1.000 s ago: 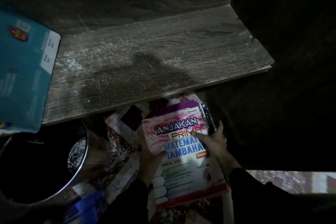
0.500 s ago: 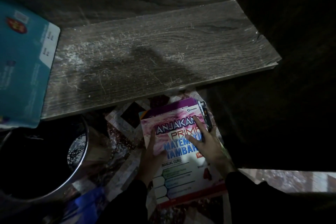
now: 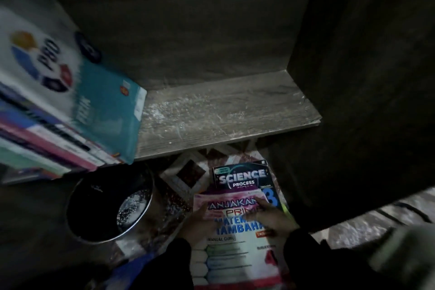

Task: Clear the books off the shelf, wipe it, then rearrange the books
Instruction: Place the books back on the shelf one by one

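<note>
Sliding back under the flat, straight-fingered left hand (image 3: 200, 223) and right hand (image 3: 274, 219), the maths book (image 3: 237, 256) has uncovered the science book (image 3: 240, 178) on the floor (image 3: 179, 181) below the front edge of the shelf (image 3: 223, 120). Clearing unfinished: books (image 3: 58, 125) remain at its left end.

Dim, blurred view looking down. Both hands, in dark sleeves, rest on a pink maths book (image 3: 235, 254) lying on a patterned floor (image 3: 188, 173). The left hand (image 3: 200, 221) lies at the cover's left edge, and the right hand (image 3: 273, 216) has its fingers spread over the title. Just beyond the hands, a dark Science Process book (image 3: 240, 178) pokes out from under the pink one. Farther ahead runs a dusty wooden shelf (image 3: 223, 120). Ahead and to the left of the hands, a stack of books (image 3: 70, 125) sits on the shelf, showing a white and teal cover. Left of the left hand stands a round metal bucket (image 3: 108, 205).
</note>
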